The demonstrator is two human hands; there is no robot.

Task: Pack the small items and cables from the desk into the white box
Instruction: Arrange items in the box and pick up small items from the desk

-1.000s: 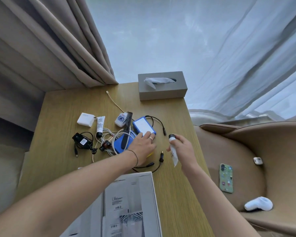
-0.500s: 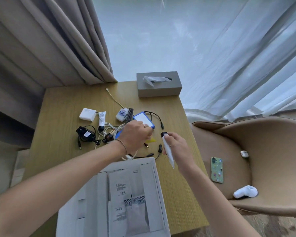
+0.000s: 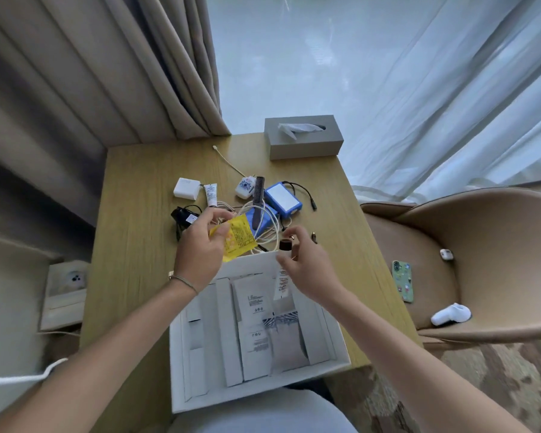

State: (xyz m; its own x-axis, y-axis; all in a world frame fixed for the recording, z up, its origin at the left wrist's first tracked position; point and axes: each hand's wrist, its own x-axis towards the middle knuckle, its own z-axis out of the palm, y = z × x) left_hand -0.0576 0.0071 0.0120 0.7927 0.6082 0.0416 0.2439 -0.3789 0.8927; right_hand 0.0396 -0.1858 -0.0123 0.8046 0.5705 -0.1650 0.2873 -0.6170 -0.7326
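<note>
Pinching a light, crinkly yellow sachet (image 3: 236,240) in left hand (image 3: 200,254) fingers and a slim, dark-capped tube (image 3: 283,267) in right hand (image 3: 306,270) fingers, both over box (image 3: 341,345) far edge; best gripped mid-body, gently.

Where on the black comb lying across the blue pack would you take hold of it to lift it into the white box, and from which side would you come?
Grip the black comb at its narrow near handle end, probably from above with finger and thumb across its width. It lies flat, lengthwise away from the person, on the blue pack amid white cables, so a pinch from above likely avoids snagging them.
</note>
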